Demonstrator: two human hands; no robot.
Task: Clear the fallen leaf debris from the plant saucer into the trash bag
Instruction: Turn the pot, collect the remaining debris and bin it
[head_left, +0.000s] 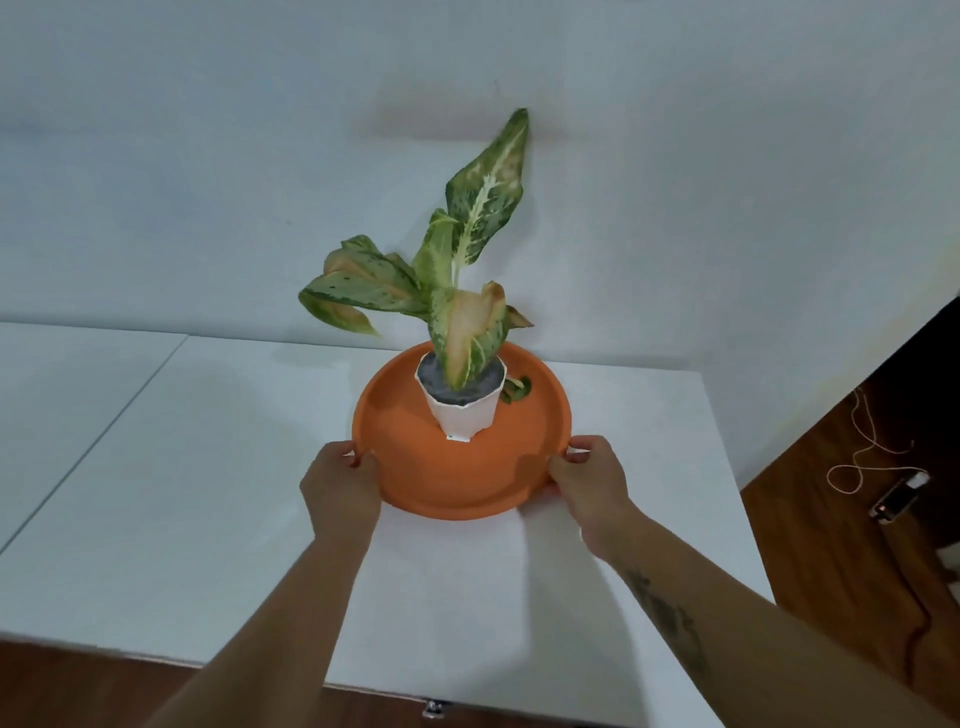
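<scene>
Leaves above saucer; free tabletop alongside.

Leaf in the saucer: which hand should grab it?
Right, probably. Both hold the saucer, but the leaf lies right of the pot, nearer the right hand; the left hand would have to reach past the pot.

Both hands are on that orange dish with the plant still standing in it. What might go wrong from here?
The white pot with its tall plant stands in the orange saucer, which the left hand and right hand hold by the rim; tilting it would likely slide or topple the pot. The leaf debris lies beside the pot, so tipping it out may spill soil too.
</scene>
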